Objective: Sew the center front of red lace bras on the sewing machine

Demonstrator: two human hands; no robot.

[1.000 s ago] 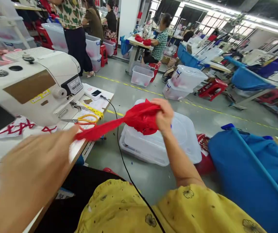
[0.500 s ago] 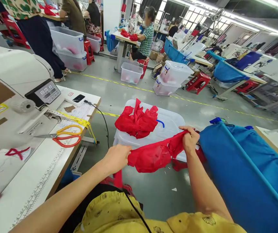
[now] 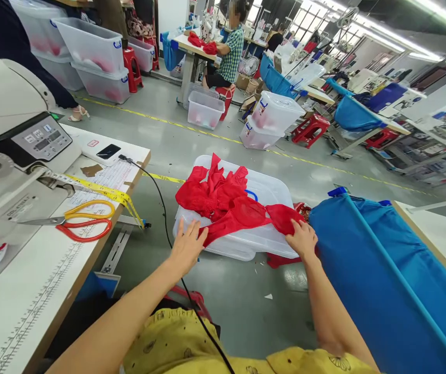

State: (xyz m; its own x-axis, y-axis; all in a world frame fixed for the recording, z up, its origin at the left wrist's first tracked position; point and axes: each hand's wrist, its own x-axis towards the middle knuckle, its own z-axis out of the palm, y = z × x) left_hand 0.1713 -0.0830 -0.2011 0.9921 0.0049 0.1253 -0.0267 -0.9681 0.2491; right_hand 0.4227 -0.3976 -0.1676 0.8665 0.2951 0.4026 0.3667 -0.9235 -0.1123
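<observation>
Both hands press flat on a red garment [image 3: 246,215] spread across the lid of a clear plastic bin [image 3: 264,240] on the floor. The left hand [image 3: 187,246] lies with its fingers [image 3: 191,229] apart and stretched out, their tips on the garment's near left end. The right hand [image 3: 303,239] rests palm down at the garment's right end, fingers close together and not curled around anything. Just beyond both sets of fingers, a crumpled heap of red cloth [image 3: 207,189] sits on the same lid. Well left of the left fingers, scissors [image 3: 77,222] and a yellow tape measure [image 3: 108,195] lie on the counter [image 3: 31,296].
</observation>
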